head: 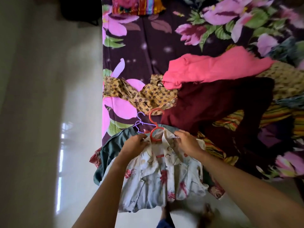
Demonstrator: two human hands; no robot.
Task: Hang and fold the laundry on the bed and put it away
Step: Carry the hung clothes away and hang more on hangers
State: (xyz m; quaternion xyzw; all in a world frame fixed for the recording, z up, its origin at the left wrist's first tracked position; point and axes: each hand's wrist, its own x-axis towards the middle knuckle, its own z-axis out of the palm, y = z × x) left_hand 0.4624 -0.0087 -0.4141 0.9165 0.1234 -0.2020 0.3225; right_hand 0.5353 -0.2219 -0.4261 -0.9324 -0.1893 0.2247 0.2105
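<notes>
- Your left hand (134, 143): fingers curled, pinching the collar of the white floral shirt (158, 181) just left of the hanger neck.
- Your right hand (187, 142): fingers curled, gripping the same shirt's collar just right of the hanger neck.
- White floral shirt: at the near edge of the bed, front open, its lower half hanging over the edge toward the floor (49, 96).
- Red hanger (155, 129): neck sits inside the shirt's collar between your two hands. Its hook points away from you and touches the mustard printed garment (148, 96).
- Purple hanger (139, 123): just left of the red hanger, hook lying on the floral bed sheet (139, 38), its body tucked under the teal garment (111, 145).
- Teal garment: under the white floral shirt, showing to its left at the bed's near corner.
- Mustard printed garment: crumpled beyond the hangers, near the bed's left edge.
- Pink garment (205, 69): right of the mustard piece, overlapping the maroon garment (213, 102).
- Maroon garment: spread across the middle of the pile, right of the red hanger.
- Striped garment (230, 120): yellow and red stripes, partly under the maroon garment.
- Striped cushion (139, 5): at the far end of the bed, cut off by the frame.
- Your feet (207, 213): on the floor below the shirt's hem, blurred.
</notes>
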